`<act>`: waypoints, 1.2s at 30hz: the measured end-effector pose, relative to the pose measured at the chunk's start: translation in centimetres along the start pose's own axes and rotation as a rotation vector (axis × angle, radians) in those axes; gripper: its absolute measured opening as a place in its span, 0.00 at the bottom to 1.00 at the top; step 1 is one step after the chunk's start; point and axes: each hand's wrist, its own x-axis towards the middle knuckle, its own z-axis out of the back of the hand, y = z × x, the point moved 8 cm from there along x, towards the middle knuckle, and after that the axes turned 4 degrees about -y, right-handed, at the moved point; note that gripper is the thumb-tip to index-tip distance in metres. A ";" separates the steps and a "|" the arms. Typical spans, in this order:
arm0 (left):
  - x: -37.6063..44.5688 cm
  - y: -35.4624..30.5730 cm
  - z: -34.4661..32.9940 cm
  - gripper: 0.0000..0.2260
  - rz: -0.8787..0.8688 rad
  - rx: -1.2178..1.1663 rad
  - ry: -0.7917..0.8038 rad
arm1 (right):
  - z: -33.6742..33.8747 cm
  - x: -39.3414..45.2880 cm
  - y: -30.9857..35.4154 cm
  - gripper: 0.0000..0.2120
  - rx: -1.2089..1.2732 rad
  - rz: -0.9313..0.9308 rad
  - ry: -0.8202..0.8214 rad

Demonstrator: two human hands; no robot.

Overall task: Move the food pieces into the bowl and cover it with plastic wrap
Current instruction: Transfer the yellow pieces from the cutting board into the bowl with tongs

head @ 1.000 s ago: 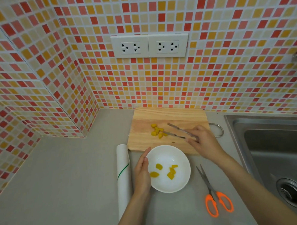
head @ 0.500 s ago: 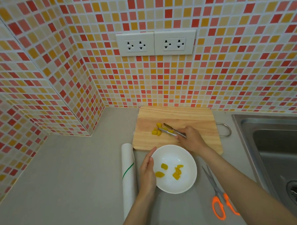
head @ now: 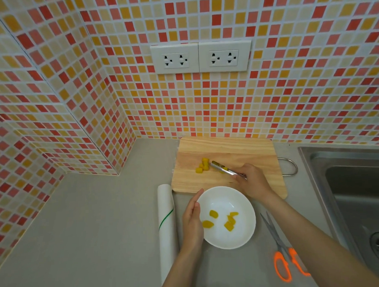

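Observation:
A white bowl (head: 227,239) sits on the grey counter and holds several yellow food pieces (head: 229,222). My left hand (head: 193,221) rests flat against the bowl's left rim, fingers straight. Behind it lies a wooden cutting board (head: 238,150) with a small cluster of yellow food pieces (head: 202,165). My right hand (head: 252,180) grips metal tongs (head: 225,170) over the board. The tong tips sit just right of the cluster, with a yellow piece showing between the arms. A white plastic wrap roll (head: 166,226) lies left of the bowl.
Orange-handled scissors (head: 282,260) lie to the right of the bowl. A steel sink (head: 358,190) fills the right side. Tiled walls meet in a corner at the back left, with two sockets (head: 201,57) above the board.
The tongs went left into the cluster and closed, then drew slightly back to its right side. The cluster looks smaller. The head camera moved closer. My left hand stayed at the bowl.

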 end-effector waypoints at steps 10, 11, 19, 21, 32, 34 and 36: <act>0.2 0.0 0.0 0.15 -0.010 -0.021 0.002 | 3.2 -7.9 2.0 0.14 0.095 0.119 0.261; 0.2 0.0 0.0 0.15 -0.015 -0.017 0.000 | 3.7 -7.5 2.0 0.14 0.091 0.118 0.245; -0.2 -0.3 -0.2 0.15 0.005 -0.011 -0.005 | 0.5 0.5 1.7 0.10 -0.094 -0.036 0.123; -0.3 -0.2 -0.2 0.15 0.011 -0.018 -0.001 | -1.5 1.5 2.0 0.11 -0.123 -0.051 0.148; -0.1 -0.3 -0.3 0.14 0.000 -0.013 -0.010 | -1.6 1.4 2.2 0.11 -0.128 0.002 0.088; -0.1 -0.3 -0.3 0.14 -0.006 -0.006 -0.010 | -0.4 0.6 2.5 0.12 -0.083 0.029 0.063; -0.1 -0.3 -0.3 0.14 -0.016 -0.002 -0.007 | 1.2 -0.7 3.1 0.12 -0.041 0.071 0.029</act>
